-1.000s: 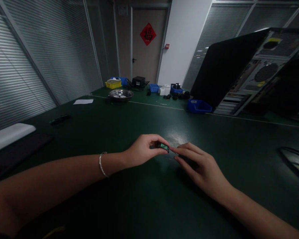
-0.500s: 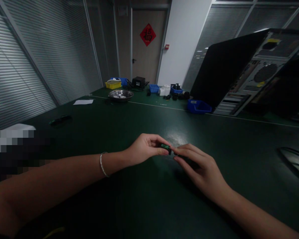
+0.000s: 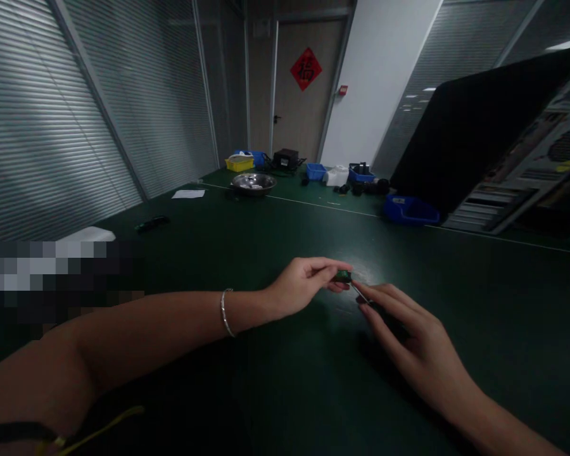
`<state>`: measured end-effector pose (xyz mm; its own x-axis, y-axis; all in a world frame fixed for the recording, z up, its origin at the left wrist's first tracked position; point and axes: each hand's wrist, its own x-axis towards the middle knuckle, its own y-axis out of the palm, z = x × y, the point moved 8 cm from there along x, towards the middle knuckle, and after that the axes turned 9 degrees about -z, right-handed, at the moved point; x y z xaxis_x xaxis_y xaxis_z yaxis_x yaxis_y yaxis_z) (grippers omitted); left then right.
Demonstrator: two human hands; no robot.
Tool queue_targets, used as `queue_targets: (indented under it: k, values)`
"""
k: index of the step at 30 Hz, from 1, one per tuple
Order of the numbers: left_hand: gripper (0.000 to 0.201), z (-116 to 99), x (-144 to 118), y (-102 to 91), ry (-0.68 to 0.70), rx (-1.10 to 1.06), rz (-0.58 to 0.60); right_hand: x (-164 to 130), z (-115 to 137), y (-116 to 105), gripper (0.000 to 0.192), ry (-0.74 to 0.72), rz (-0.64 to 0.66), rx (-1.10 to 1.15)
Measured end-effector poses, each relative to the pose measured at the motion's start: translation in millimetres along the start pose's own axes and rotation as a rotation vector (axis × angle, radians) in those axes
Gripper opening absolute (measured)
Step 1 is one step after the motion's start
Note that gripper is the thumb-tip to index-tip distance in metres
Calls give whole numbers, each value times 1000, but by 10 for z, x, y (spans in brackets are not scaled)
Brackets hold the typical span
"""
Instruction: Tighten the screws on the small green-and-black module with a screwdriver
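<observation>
The left hand (image 3: 297,286) has its fingers clamped on a small green part (image 3: 343,277), long axis roughly sideways, exposed end facing the right hand (image 3: 422,339), whose fingers pinch a thin metal tool (image 3: 361,293) slanting up towards it. Beneath spreads the tabletop (image 3: 266,234), a steel bowl (image 3: 254,190) near its far edge, a door (image 3: 304,120) beyond.

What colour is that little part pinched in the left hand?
The little part is green with a dark end, seen in the head view.

metal bowl (image 3: 267,184) | white paper (image 3: 189,194) | blue bin (image 3: 408,213) beside computer case (image 3: 479,120) | red door sign (image 3: 306,69)
</observation>
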<state>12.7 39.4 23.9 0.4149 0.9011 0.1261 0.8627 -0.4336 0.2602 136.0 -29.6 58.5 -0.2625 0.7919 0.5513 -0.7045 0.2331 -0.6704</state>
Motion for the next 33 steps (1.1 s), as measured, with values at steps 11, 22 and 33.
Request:
queue_targets:
  k: [11,22,33]
  values:
    - [35,60,-28,24,-65,-67,71,-40,-65,8,41,-20,-19,-33]
    - [49,127,-52,95,-120,28,200,-58,-42,51,39,-54,34,-17]
    - [33,49,33,25,-6,11,71,-13,-38,-66,27,-8,24,30]
